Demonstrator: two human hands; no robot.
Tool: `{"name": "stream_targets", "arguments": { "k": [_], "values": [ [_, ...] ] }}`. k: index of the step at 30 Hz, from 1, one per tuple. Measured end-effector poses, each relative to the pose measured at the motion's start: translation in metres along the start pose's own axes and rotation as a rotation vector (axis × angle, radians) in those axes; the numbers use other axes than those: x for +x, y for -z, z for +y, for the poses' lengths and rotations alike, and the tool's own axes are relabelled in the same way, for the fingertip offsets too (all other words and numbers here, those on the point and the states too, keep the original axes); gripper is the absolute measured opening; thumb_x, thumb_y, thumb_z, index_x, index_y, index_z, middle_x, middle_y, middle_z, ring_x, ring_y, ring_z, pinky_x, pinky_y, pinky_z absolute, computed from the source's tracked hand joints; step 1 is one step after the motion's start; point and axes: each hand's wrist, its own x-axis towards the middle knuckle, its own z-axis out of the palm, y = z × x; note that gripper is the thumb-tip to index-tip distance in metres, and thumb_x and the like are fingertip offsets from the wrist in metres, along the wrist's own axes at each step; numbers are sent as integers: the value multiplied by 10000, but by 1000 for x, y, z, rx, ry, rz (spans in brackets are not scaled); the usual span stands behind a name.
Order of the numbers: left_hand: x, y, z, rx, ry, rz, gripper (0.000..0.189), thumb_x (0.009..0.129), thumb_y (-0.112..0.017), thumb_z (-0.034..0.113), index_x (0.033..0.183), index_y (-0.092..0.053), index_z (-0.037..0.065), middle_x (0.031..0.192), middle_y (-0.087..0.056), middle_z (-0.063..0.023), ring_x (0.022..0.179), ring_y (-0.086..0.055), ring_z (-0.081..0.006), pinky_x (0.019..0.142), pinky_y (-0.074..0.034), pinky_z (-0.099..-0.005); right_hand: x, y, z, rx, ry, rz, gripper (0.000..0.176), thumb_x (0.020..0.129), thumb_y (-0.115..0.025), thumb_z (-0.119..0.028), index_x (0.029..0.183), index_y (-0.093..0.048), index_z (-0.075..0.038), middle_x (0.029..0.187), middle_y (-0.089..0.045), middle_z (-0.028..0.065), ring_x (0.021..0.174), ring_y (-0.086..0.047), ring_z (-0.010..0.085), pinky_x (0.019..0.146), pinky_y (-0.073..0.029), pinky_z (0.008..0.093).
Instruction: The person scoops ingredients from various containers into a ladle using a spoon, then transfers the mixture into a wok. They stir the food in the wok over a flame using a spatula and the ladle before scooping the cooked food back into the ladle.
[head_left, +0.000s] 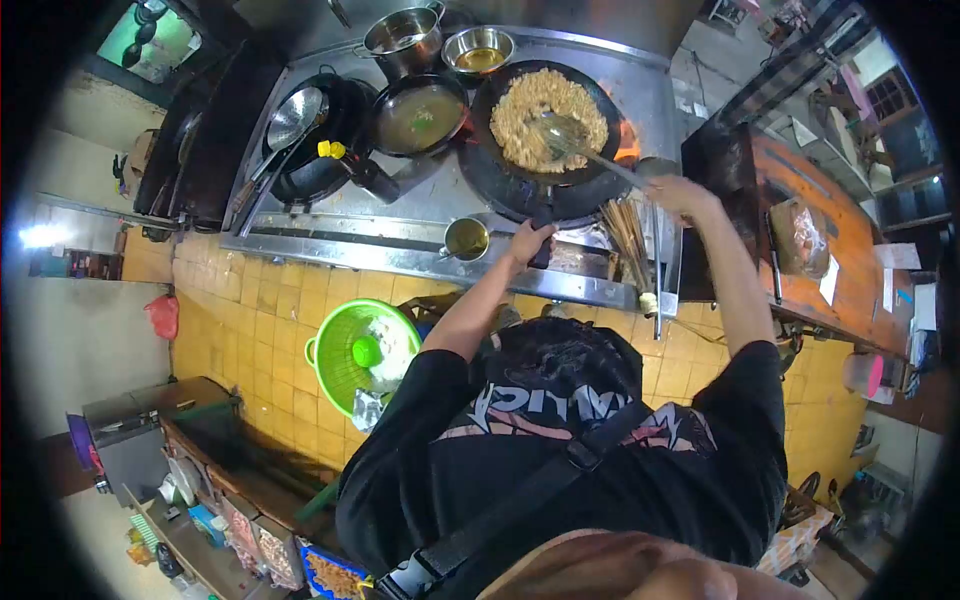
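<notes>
A large black wok sits over a flame and holds a heap of brown fried rice. My left hand is closed around the wok's dark handle at the front edge of the stove. With my right hand I grip the long handle of a metal spatula, whose head lies in the rice. Orange flame shows at the wok's right rim. Beside my left hand, a metal mug stands on the stove ledge.
Left of the wok are a pan of cloudy liquid, a dark bottle with a yellow cap and a strainer ladle. A pot and steel bowl stand behind. Bundled sticks lie right; a green basket is below.
</notes>
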Motion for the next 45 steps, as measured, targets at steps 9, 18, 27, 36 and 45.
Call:
{"name": "stream_targets", "arguments": {
  "k": [9,18,27,36,45],
  "values": [
    [-16,-59,29,-328,173,315,195,849,-649,200,754,-563,54,612,-558,-59,528,-546,-184,496,-471,-343,4,-83,-29,-6,78,316,414,941,-431,-357,1265,-496,-106,952,-637,245,905,-609,416,775,-486,497],
    [-60,-49,77,-578,273,-11,177,871,-605,155,844,-486,25,657,-533,-68,561,-549,-157,519,-478,-274,-160,-35,-46,-263,109,401,499,843,-566,-209,1333,-470,-225,727,-626,187,746,-627,367,658,-514,477],
    [-115,-95,81,-339,401,-32,203,868,-591,201,765,-538,34,617,-554,-70,516,-553,-192,502,-488,-318,-149,-68,-57,-162,-20,398,513,835,-471,-68,1339,-456,-160,849,-652,209,749,-667,342,664,-547,442],
    [-134,-83,68,-247,401,-105,202,891,-566,217,798,-511,47,638,-540,-71,550,-559,-190,521,-485,-338,-138,-58,-28,-24,-206,540,574,849,-525,-170,1390,-394,-309,835,-632,213,780,-644,370,693,-526,455],
    [-3,-15,-1,-35,7,71,199,881,-611,166,914,-453,49,658,-531,-62,525,-556,-180,458,-492,-332,-15,-158,-36,196,-135,797,561,878,-444,-119,1421,-344,-222,1004,-594,227,869,-631,381,742,-511,474]
  ]
}}
